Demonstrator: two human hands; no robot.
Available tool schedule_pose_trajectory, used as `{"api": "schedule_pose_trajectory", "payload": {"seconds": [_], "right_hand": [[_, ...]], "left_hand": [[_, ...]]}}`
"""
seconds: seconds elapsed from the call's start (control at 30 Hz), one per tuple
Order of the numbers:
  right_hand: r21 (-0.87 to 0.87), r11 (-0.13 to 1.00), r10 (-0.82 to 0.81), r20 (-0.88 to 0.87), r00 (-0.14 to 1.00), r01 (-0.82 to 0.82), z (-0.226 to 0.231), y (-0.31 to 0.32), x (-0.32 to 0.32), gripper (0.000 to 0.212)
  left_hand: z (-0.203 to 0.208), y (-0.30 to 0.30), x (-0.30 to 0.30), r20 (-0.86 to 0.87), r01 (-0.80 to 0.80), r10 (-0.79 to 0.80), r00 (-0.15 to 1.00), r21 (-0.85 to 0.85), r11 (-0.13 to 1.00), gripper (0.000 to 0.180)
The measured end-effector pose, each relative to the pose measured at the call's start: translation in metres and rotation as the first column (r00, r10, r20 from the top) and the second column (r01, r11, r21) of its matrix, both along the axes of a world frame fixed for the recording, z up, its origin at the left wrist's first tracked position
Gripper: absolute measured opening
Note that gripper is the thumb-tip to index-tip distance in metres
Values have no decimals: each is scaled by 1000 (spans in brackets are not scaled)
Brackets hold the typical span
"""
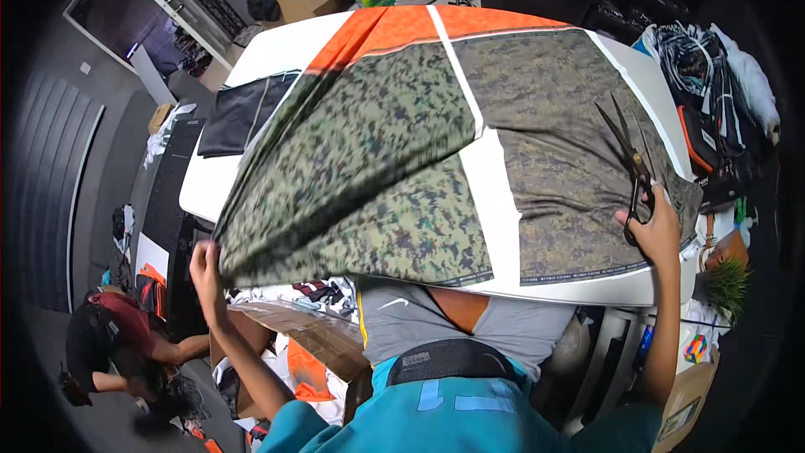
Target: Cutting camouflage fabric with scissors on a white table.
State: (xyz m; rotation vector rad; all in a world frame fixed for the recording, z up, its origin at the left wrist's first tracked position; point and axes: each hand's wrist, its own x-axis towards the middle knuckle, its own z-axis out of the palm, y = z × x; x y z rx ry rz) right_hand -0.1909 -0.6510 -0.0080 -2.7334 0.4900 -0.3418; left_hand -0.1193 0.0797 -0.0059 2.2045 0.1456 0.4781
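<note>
Now | L hand (203, 263) pinched on grn camo cloth (381, 126) | R hand (657, 228) curled round scissors (637, 161) | hem (587, 275) w/ lettering

Matt cloth panel (377, 113), metal scissors (638, 163)

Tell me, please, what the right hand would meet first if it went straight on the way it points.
Probably the brown camouflage fabric, which lies beneath and ahead of the scissors in the right hand; whether the blades touch it is unclear.
</note>
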Motion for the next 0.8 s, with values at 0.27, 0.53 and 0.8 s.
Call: {"api": "schedule_pose_trajectory", "payload": {"seconds": [0.27,0.53,0.8], "right_hand": [[-7,997,72,-4,997,-72,-9,-30,-37,64],[362,912,2,467,884,-193,-8,18,-20,42],[690,650,191,257,947,-318,0,111,-12,35]], "left_hand": [[-31,-10,-49,-275,-87,111,955,98,991,18],[4,-260,-25,-204,783,-797,569,431,449,56],[-3,-313,-34,-522,915,-795,309,390,99,22]]}}
